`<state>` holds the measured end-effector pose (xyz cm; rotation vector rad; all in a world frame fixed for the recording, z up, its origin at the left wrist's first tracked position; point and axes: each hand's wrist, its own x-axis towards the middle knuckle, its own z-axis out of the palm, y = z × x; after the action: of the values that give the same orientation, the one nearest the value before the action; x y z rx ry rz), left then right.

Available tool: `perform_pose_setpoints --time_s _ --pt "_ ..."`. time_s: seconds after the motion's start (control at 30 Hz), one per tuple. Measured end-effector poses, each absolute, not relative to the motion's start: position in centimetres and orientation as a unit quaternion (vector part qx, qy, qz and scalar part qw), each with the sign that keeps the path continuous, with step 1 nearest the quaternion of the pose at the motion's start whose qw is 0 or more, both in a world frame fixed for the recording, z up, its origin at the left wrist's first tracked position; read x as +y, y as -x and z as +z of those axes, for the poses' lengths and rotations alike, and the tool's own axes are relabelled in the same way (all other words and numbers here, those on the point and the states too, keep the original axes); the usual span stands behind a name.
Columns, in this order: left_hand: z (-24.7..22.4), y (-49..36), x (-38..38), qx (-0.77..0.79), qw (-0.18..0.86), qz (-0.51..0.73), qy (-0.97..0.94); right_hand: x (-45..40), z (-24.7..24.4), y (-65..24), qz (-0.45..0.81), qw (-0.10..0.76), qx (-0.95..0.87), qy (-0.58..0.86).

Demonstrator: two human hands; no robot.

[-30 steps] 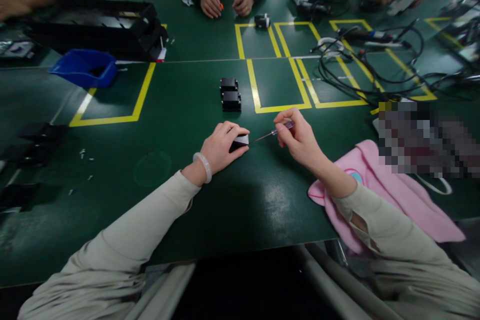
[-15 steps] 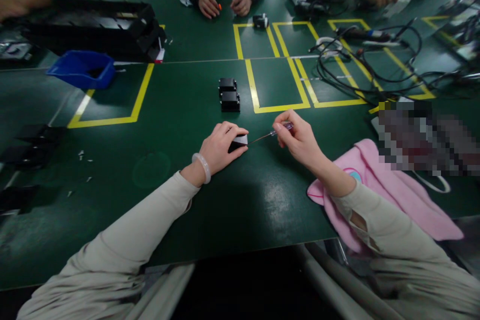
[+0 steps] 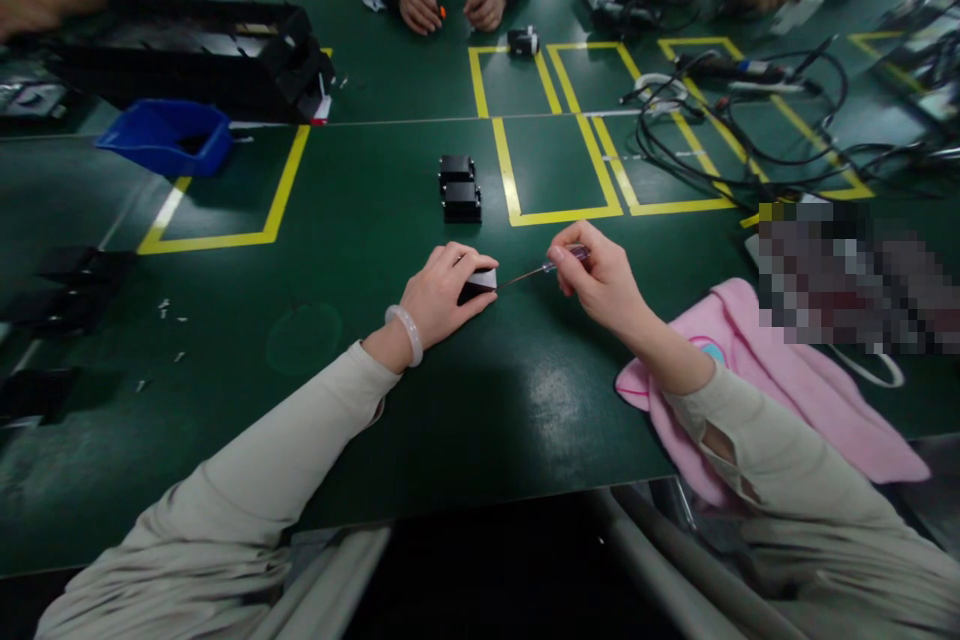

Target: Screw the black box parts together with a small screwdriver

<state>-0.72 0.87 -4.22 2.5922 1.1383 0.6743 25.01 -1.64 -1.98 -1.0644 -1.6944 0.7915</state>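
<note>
My left hand point(image 3: 442, 292) is closed around a small black box-shaped part point(image 3: 477, 285) on the green table, fingers and thumb along its sides; much of the part is hidden. In my right hand point(image 3: 594, 270) is a screwdriver point(image 3: 551, 266) with a clear purplish handle, pinched between thumb and fingers. Its thin shaft slants down to the left, and the tip meets or nearly meets the right end of the part. Beyond my left hand stand two similar black box-shaped parts point(image 3: 460, 190), one behind the other.
Small screws point(image 3: 179, 357) and black parts point(image 3: 64, 305) lie at left. A blue scoop-like bin point(image 3: 169, 140) sits before a black rack point(image 3: 202, 60). Right are a pink cloth point(image 3: 780, 370) under my forearm and tangled black cables point(image 3: 750, 165). Co-workers' hands point(image 3: 420, 6) rest across the table.
My hands, the black part and the screwdriver hold nearly the same place. At the far right, a co-worker's hand has risen away from a dark object on the table.
</note>
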Motion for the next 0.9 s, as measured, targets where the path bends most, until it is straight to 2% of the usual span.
perform_pose_setpoints --time_s 0.9 --pt "-4.12 0.70 0.85 0.392 0.117 0.225 -0.884 -1.75 -1.99 -24.90 0.331 0.481 -0.693 0.423"
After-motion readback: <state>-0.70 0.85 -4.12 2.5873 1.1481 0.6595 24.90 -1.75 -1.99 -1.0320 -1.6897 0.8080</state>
